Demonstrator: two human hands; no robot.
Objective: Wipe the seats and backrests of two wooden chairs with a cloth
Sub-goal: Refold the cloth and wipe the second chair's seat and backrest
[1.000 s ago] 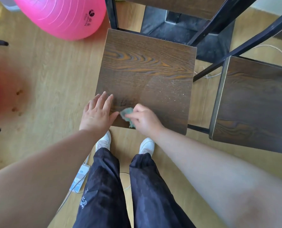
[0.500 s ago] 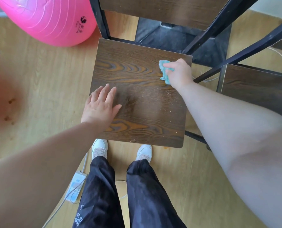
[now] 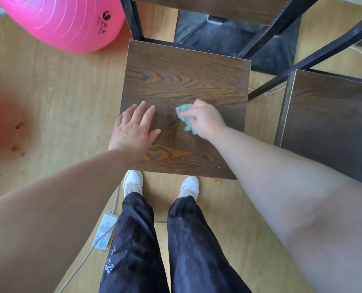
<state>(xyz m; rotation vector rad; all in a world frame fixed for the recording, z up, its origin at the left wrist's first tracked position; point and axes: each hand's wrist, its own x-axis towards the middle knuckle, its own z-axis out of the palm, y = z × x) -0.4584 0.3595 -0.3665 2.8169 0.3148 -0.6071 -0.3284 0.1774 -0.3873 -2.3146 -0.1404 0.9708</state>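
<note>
A dark wooden chair seat [image 3: 186,75] with black metal legs stands right in front of me; its backrest [image 3: 207,5] runs along the top edge of the view. My left hand [image 3: 133,129] rests flat on the seat's left side, fingers straight. My right hand [image 3: 206,120] grips a crumpled teal cloth [image 3: 186,118] and presses it on the middle of the seat. A second wooden chair seat [image 3: 332,123] stands at the right, partly cut off by the frame. A darker smear on the seat lies between my two hands.
A large pink exercise ball [image 3: 65,20] sits on the wooden floor at the upper left. A white power strip [image 3: 105,231] with its cable lies on the floor by my left foot. Black chair frames [image 3: 315,53] cross the upper right.
My right hand brought the cloth from the seat's far right corner back toward me to the middle of the seat. My left hand stayed flat on the seat's left side.
</note>
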